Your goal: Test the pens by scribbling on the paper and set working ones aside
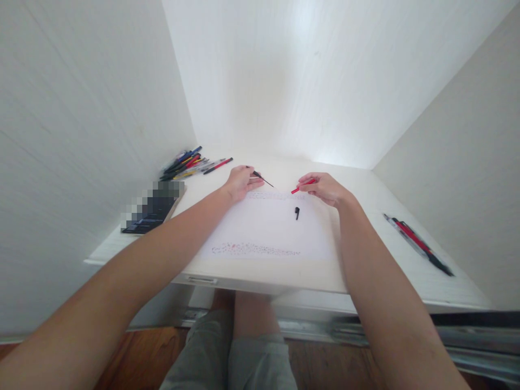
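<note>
My left hand [242, 183] is closed on a slim black pen part [263, 177] whose thin dark shaft, like a refill, points right and down. Across a small gap, my right hand [323, 188] pinches a red pen barrel [303, 186] with its end towards the left. Both hands are over the far edge of a white sheet of paper [264, 225] marked with rows of small dots. A black pen cap [297, 213] with a clip lies on the sheet, just below my right hand.
Several pens lie piled [184, 164] at the back left, with a red and black pen [218, 166] beside them. A dark, partly blurred flat object [152, 211] sits at the left. More pens [418, 242] lie at the right. White walls enclose the white desk [365, 216].
</note>
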`<state>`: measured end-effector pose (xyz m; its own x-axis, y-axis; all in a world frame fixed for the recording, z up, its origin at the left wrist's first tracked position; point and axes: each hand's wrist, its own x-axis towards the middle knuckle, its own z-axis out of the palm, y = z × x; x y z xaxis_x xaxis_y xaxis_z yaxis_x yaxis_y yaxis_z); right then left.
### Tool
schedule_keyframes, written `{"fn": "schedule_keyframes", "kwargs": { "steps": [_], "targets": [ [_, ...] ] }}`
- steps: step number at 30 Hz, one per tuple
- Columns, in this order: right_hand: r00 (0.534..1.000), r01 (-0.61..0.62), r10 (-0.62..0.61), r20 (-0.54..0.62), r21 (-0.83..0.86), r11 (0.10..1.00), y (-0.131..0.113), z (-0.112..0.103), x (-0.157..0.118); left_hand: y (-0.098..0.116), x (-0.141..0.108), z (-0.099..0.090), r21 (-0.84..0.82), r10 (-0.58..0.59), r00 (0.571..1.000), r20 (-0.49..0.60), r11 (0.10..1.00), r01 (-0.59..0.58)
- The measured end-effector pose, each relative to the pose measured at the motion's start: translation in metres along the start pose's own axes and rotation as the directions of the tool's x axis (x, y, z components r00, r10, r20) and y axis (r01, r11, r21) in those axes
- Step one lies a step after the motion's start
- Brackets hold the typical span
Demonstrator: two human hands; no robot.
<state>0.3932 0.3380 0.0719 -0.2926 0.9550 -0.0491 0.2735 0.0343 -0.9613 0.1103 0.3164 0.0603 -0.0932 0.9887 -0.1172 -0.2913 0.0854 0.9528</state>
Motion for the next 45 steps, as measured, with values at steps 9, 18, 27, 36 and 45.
{"fn": "schedule_keyframes", "kwargs": {
  "steps": [9,18,27,36,45],
  "targets": [
    [0.996,-0.085,0.087,-0.036,0.056,0.995,0.001,0.004,0.001,-0.003,-0.007,0.007,-0.066,-0.048,0.998,0.035,0.997,0.050],
    [0.982,-0.046,0.022,-0.190,-0.123,0.991,0.002,-0.002,0.004,-0.003,-0.006,0.008,-0.059,-0.036,0.999,0.033,0.998,0.038],
    [0.988,-0.038,-0.083,-0.131,-0.726,0.687,0.007,-0.003,0.010,0.000,-0.009,0.013,-0.118,-0.041,0.999,0.001,0.992,0.041],
    [0.983,0.050,-0.164,-0.082,-0.737,0.674,0.009,-0.001,0.013,0.000,-0.014,0.017,-0.248,-0.059,0.996,0.063,0.966,0.073],
    [0.963,0.270,-0.258,0.083,-0.349,0.897,-0.017,0.036,-0.002,-0.006,-0.014,0.028,-0.338,-0.064,0.994,0.086,0.937,0.089]
  ]
}}
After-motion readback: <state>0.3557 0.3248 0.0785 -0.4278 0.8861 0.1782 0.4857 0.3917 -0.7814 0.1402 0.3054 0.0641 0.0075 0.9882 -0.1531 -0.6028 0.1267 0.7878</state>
